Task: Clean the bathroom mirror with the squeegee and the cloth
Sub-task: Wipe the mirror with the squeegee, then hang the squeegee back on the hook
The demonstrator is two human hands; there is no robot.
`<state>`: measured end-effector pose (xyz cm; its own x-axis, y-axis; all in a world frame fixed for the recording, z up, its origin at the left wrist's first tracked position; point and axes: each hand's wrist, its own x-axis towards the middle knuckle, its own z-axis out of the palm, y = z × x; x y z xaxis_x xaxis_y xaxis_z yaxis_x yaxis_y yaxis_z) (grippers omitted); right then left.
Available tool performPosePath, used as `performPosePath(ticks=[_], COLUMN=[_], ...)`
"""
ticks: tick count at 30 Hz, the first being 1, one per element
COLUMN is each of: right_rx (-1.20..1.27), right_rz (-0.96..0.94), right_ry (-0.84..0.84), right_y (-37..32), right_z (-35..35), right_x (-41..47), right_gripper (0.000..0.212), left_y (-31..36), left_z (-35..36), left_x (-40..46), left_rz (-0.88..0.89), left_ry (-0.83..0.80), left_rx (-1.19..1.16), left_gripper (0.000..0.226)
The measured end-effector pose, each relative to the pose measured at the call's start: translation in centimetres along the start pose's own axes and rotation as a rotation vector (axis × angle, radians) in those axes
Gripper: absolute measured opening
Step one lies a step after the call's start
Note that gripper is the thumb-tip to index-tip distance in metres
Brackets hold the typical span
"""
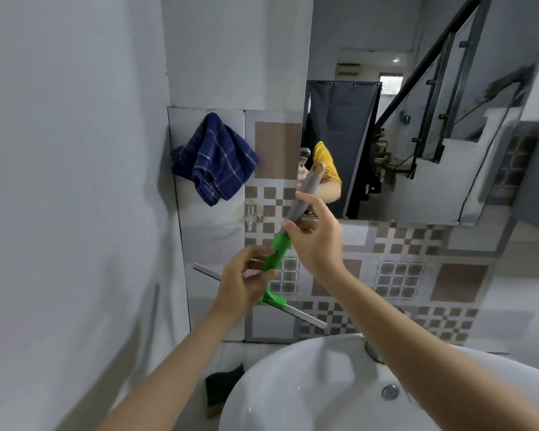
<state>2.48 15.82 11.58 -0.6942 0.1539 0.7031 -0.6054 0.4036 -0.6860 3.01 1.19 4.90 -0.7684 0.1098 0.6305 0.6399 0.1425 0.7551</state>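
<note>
Both hands were on the squeegee (288, 231), which was held up in front of the tiled wall (399, 275), just above the far left rim of the white sink (308, 384). The right hand (316, 241) had its fingers closed around the grey upper handle, close to where it met the green section. The left hand (246, 283) had its grip pinched on the green neck lower down, fingers and thumb pressed to either side of it. The tool stood tilted, handle end leaning up and to the right toward the mirror (417, 135), with the long pale blade at the bottom slanting across the tiles, nearly level with the sink's back edge. The tip of the handle overlapped the mirror's lower left corner; whether it touched the glass could not be told.

The cloth (213, 158), dark blue with a pale check, hung bunched on the wall to the left of the mirror, well apart from both hands. A dark sponge (223, 388) lay on the ledge at the sink's left side. The mirror reflected a staircase, a dark curtain and a yellow sleeve.
</note>
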Motion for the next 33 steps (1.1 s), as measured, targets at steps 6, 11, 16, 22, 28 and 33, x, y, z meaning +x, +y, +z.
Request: performPosePath(ticks=[6,11,16,22,28,33], right_rx=[0.147,0.131,0.060,0.036,0.041,0.013], right_rz=[0.049,0.104,0.133,0.179,0.218,0.197], right_ry=[-0.113,-0.182,-0.258,-0.312,-0.279,-0.305], right_y=[0.8,3.7,6.4,8.4,9.9,10.1], right_z=[3.2,5.3,7.5,9.1,9.6,9.4], right_x=[-0.1,-1.6,-2.9,-4.1,-4.7,-4.6], right_gripper=[0.062,0.067,0.067,0.064,0.065,0.065], left_y=[-2.6,-5.6,-8.3,-10.7,-11.8,-12.4], left_z=[-1.3,-1.9,-1.6,-1.1,-0.9,-0.6], left_x=[-1.3,-2.5,-3.8,-5.4,-5.5,-5.4], left_rz=[0.057,-0.034,-0.145,-0.249,-0.268,-0.285], left_ry=[0.076,0.028,0.011,0.028,0.001,-0.017], left_rx=[0.127,0.222,0.223,0.241,0.283,0.270], left_gripper=[0.036,0.040,0.043,0.044,0.045,0.044])
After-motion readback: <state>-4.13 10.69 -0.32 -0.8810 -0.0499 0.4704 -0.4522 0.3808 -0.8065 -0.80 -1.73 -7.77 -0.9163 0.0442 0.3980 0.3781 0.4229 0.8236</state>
